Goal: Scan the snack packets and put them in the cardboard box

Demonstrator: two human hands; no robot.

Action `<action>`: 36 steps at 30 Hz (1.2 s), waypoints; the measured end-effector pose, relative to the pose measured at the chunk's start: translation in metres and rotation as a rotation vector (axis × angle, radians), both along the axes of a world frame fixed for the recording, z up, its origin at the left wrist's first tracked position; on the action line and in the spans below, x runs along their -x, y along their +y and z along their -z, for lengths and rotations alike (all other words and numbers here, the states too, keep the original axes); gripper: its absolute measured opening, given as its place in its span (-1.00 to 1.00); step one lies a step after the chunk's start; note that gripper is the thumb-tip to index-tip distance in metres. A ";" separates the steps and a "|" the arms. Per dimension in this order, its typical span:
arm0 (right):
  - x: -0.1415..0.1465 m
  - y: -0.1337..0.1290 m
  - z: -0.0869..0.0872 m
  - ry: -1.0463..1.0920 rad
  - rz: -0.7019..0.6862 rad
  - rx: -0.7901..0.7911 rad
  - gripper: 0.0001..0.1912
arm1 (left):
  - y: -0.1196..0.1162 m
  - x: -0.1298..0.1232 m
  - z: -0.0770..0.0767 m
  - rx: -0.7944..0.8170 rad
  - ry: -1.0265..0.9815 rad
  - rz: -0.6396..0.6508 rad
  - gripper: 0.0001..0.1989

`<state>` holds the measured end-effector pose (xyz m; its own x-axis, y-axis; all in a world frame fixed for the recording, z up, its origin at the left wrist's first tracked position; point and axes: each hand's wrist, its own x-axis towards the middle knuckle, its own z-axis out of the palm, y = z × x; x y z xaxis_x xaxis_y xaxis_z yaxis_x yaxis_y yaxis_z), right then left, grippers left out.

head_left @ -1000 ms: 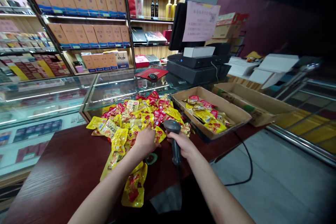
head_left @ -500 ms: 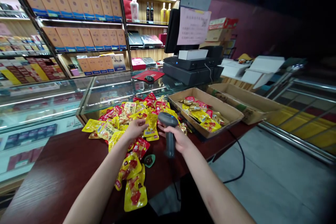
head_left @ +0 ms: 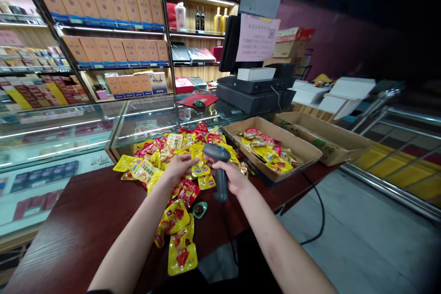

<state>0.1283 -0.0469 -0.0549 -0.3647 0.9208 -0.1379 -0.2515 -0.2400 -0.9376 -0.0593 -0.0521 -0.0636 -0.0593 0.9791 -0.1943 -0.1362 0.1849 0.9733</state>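
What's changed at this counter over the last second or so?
The left hand rose from the pile of food packets, and its fingers now touch a yellow packet. The right hand carried the barcode scanner up and leftward, toward that packet, keeping hold of it. The cardboard tray and its packets stayed as they were.

A retail shop is shown: glass display counters (head_left: 58, 133) are set before lit wooden wall shelves (head_left: 113, 31) stocked with tan-and-blue cartons (head_left: 117, 9) and dark glass bottles (head_left: 199, 20), while a black point-of-sale terminal (head_left: 255, 96) is placed nearby and a grey handheld barcode scanner (head_left: 217, 170) is held above a dark wooden counter (head_left: 86, 206).
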 end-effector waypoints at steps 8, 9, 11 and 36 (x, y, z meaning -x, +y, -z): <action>-0.002 -0.005 -0.003 0.093 -0.027 0.026 -0.74 | 0.001 -0.001 0.004 -0.025 0.007 0.037 -0.62; -0.002 -0.005 -0.004 0.094 -0.024 0.024 -0.75 | 0.001 -0.001 0.003 -0.018 0.006 0.026 -0.63; -0.003 -0.008 -0.006 0.084 -0.016 0.020 -0.77 | 0.001 -0.001 0.002 -0.014 -0.007 -0.001 -0.63; 0.002 -0.109 -0.010 -0.299 -0.151 -0.125 -0.76 | 0.001 0.008 -0.008 -0.123 -0.039 -0.139 -0.61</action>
